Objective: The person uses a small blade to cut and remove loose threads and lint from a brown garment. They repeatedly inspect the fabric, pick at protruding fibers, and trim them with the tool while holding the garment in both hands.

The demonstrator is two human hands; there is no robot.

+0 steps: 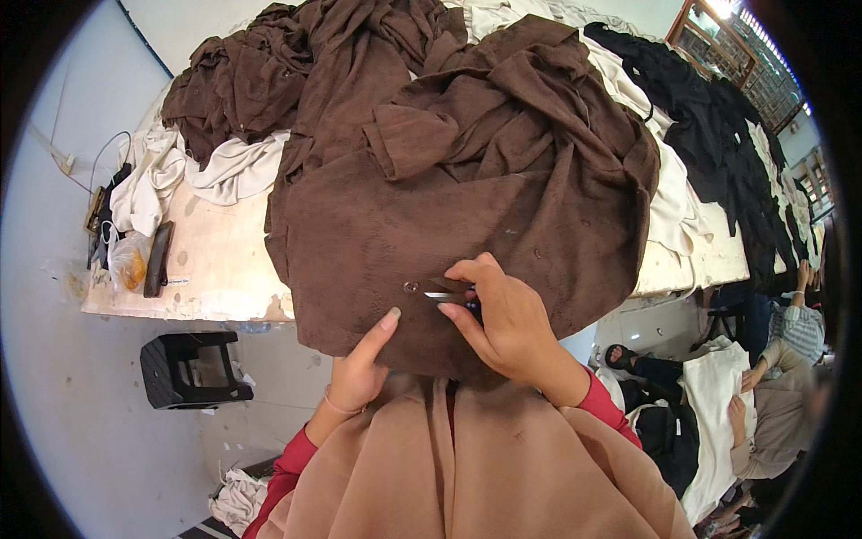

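Tan drape (467,458) hangs at six o'clock; left hand (361,366) clasps brown garment (359,238), probably steadying it; right hand (508,310) holds thread snips (442,296) just off the button's (411,287) four o'clock.

1. A garment workshop is showing: brown clothing (359,216) is lying beneath the fingers (489,280).
2. Black clothing (705,117) is lying beyond them, rightward.
3. Well right of them, a co-worker (783,427) is handling white cloth (712,418).

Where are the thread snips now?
In the head view, the thread snips are in the right hand, over the brown garment, just right of its button.
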